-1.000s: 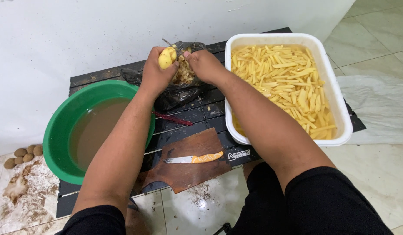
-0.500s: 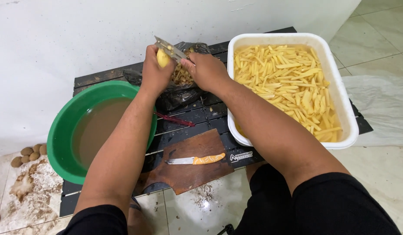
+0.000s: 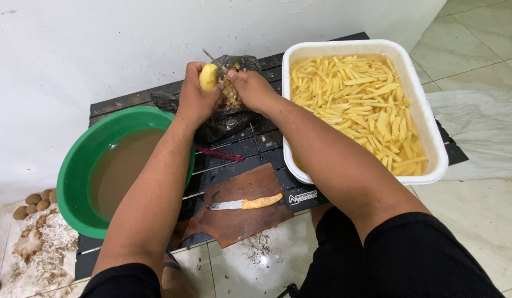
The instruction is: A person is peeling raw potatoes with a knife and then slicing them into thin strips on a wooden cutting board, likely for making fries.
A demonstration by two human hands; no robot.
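Potato (image 3: pixel 208 76), mostly bare and yellow, sits gripped in the left hand (image 3: pixel 196 102) over a dark bag of peelings (image 3: pixel 229 105); nearer lies a knife (image 3: pixel 245 203) on its board (image 3: pixel 234 212). Right hand (image 3: pixel 253 88) clasps a peeler (image 3: pixel 210 57). Beyond, a white tub (image 3: pixel 433 143) brims with cut strips; unpeeled ones (image 3: pixel 35 200) wait on the floor.

On the counter (image 3: pixel 250 149) a basin (image 3: pixel 74 182) of water sits at the left and a tub (image 3: pixel 433 160) of cut potato strips (image 3: pixel 361 105) at the right. Between them, far back, lies a bag of peelings (image 3: pixel 228 118); nearer, a knife (image 3: pixel 245 203) rests on a cutting board (image 3: pixel 239 221). Whole potatoes (image 3: pixel 35 201) lie on the floor left of the basin.
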